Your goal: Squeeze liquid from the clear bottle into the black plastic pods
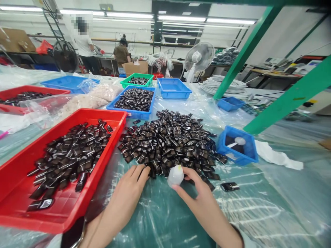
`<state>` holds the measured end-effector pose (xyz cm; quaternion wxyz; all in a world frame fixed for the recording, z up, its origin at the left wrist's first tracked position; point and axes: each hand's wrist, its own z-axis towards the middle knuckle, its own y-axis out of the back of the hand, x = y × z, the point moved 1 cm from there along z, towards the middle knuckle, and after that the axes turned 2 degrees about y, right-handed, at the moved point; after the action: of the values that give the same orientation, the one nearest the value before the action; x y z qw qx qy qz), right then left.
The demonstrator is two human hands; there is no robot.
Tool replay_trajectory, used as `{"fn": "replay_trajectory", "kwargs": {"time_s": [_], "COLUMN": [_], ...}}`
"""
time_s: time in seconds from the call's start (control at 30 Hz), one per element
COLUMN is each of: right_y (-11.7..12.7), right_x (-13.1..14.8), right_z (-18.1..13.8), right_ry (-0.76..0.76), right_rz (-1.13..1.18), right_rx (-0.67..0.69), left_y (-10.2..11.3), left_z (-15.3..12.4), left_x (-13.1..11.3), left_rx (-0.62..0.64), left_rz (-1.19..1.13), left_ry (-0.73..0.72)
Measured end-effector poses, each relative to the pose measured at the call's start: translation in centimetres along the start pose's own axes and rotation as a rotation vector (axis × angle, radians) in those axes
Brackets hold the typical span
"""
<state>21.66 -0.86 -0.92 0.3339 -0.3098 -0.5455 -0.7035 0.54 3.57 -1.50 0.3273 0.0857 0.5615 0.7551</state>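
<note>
A heap of small glossy black plastic pieces lies in front of me on the green, film-covered table. At its near left edge is my left hand, fingers curled down close together against the pieces. Its fingertips are partly hidden, so what they pinch cannot be made out. Between the thumb and fingers of my right hand is a small white rounded bundle with a yellowish tip, held upright just before the heap. One loose black piece lies to the right of that hand.
A red tray of black pieces stands at left. Behind the heap are a filled blue tray, a green tray and another blue tray. At right, a blue bin holds a white round-headed tool, near a slanting green post.
</note>
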Motion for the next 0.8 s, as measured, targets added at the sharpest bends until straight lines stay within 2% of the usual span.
{"fn": "replay_trajectory", "kwargs": {"time_s": [0.13,0.3,0.4,0.53,0.7,0.8], "right_y": [0.9,1.6,1.7,1.7,2.0,2.3], "right_x": [0.3,0.2,0.2,0.4,1.8,2.6], "right_z": [0.1,-0.4,-0.7,-0.8,-1.2,-1.4], "right_ry": [0.005,0.026,0.023,-0.008,-0.117,-0.223], "right_rz": [0.017,0.04,0.042,0.066,0.317,0.397], "right_rx": [-0.056,-0.09,-0.06,-0.018,0.084,0.097], "left_y": [0.3,-0.7,-0.8,0.1,1.3,1.7], "left_z": [-0.5,-1.3,-1.5,-1.3,-1.5,-1.7], "left_x": [0.1,0.4,0.4,0.3,-0.6,-1.2], "left_rx": [0.001,0.042,0.073,0.125,0.149,0.209], "left_rz": [-0.149,-0.211,-0.242,-0.326,-0.441,-0.534], "left_ry": [0.018,0.039,0.082,0.131,0.181,0.33]}}
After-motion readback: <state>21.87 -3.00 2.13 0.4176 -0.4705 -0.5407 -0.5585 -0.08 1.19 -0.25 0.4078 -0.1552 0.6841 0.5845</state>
